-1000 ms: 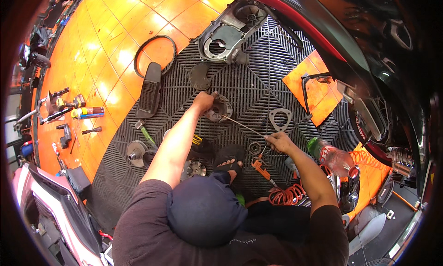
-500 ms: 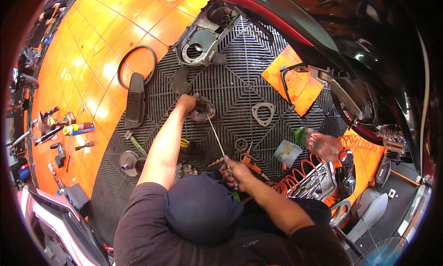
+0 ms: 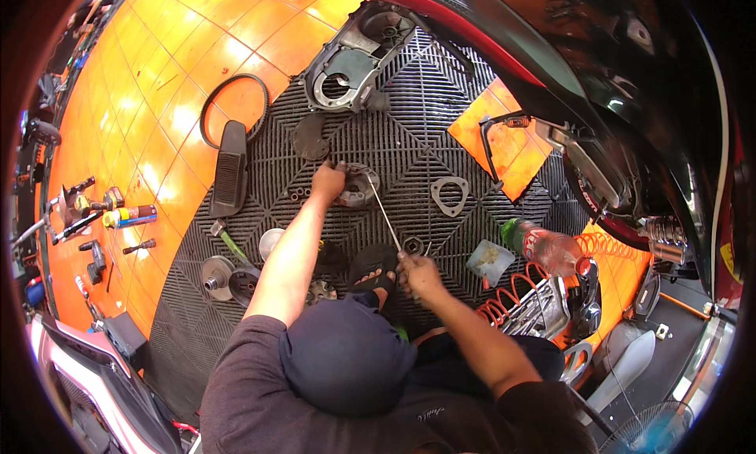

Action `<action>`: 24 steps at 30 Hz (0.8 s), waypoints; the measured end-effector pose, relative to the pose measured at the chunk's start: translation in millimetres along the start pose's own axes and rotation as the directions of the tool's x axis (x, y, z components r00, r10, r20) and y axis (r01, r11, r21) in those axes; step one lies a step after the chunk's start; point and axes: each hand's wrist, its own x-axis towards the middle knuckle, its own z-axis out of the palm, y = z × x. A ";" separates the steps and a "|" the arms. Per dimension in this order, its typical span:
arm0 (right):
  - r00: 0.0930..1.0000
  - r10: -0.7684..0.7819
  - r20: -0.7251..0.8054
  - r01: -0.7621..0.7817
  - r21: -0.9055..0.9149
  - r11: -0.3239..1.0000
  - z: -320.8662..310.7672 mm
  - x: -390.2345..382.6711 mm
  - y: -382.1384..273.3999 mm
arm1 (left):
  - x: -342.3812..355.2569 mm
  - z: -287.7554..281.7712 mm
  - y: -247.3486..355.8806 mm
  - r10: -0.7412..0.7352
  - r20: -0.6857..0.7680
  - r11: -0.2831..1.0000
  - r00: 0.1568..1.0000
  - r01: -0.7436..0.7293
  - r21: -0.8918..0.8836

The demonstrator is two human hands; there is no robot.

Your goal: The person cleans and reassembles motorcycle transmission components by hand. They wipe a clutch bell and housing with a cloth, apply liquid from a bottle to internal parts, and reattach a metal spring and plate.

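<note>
My left hand (image 3: 329, 181) is closed on the left rim of a round metal housing (image 3: 361, 196) that rests on the black slatted mat. My right hand (image 3: 419, 276) grips a long, thin-shafted screwdriver (image 3: 386, 218). Its tip reaches the inside of the housing near the right edge; the handle is mostly hidden by my fingers. Several small rollers (image 3: 299, 192) lie beside my left hand. Just beyond it is a dark round disc (image 3: 311, 137). A triangular metal plate (image 3: 450, 196) with a central hole lies to the right.
A large engine cover (image 3: 346, 68) lies at the far side. On the left are a drive belt (image 3: 206, 111), a dark ribbed case (image 3: 230, 170) and a green-handled hammer (image 3: 230, 240). A plastic bottle (image 3: 547, 245), red coiled hose (image 3: 500, 306) and motorcycle (image 3: 598, 84) are on the right.
My right hand has moved forward and slightly right with the screwdriver, and its tip has shifted further up the housing. My left hand and the housing have turned or shifted a little.
</note>
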 end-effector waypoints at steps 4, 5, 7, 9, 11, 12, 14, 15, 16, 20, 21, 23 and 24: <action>0.933 0.134 0.335 -0.346 0.730 0.590 38.0 -25.5 -12.3 | -34.8 3.8 17.1 0.198 -0.063 0.972 0.978 -0.188 0.141; 0.915 0.086 0.394 -0.383 0.783 0.490 42.1 -25.7 -9.3 | -38.0 2.4 18.3 0.208 -0.062 0.970 0.976 -0.198 0.139; 0.931 0.206 0.300 -0.342 0.526 0.779 31.6 -36.0 -23.9 | -39.6 -1.5 18.4 0.235 -0.069 0.961 0.969 -0.222 0.164; 0.969 0.227 0.103 -0.227 -0.015 0.974 2.3 -46.5 -31.2 | -42.2 -3.4 19.2 0.274 -0.062 0.940 0.960 -0.254 0.228; 0.999 0.013 -0.030 -0.027 -0.527 0.850 -26.4 -58.3 -18.6 | -45.5 -4.0 22.9 0.457 -0.158 0.826 0.875 -0.352 0.440; 0.998 0.013 -0.058 -0.044 -0.576 0.816 -35.4 -71.3 -28.4 | -50.7 -7.6 21.0 0.539 -0.190 0.753 0.821 -0.368 0.546; 0.996 -0.003 -0.094 -0.056 -0.620 0.783 -47.0 -93.7 -41.2 | -60.8 -18.3 27.7 0.598 -0.061 0.699 0.799 -0.483 0.527; 0.994 -0.021 -0.106 -0.050 -0.617 0.785 -52.0 -99.8 -40.5 | -64.6 -21.9 36.8 0.632 0.005 0.665 0.775 -0.545 0.510; 0.992 -0.039 -0.118 -0.042 -0.616 0.787 -53.8 -102.6 -40.1 | -69.5 -23.7 45.4 0.500 0.256 0.653 0.827 -0.554 0.516; 0.990 -0.021 -0.141 -0.065 -0.577 0.814 -46.3 -97.9 -45.5 | -74.9 -9.0 19.8 0.562 0.360 0.485 0.745 -0.649 0.586; 0.988 -0.040 -0.146 -0.051 -0.573 0.818 -43.8 -95.7 -45.2 | -75.2 -7.9 20.5 0.571 0.371 0.479 0.732 -0.664 0.574; 0.987 -0.060 -0.150 -0.036 -0.567 0.823 -42.4 -91.1 -40.7 | -73.6 -6.3 23.2 0.539 0.416 0.476 0.733 -0.672 0.567; 0.987 -0.060 -0.148 -0.035 -0.564 0.825 -42.5 -88.4 -37.4 | -71.5 -5.8 27.9 0.497 0.448 0.479 0.743 -0.666 0.572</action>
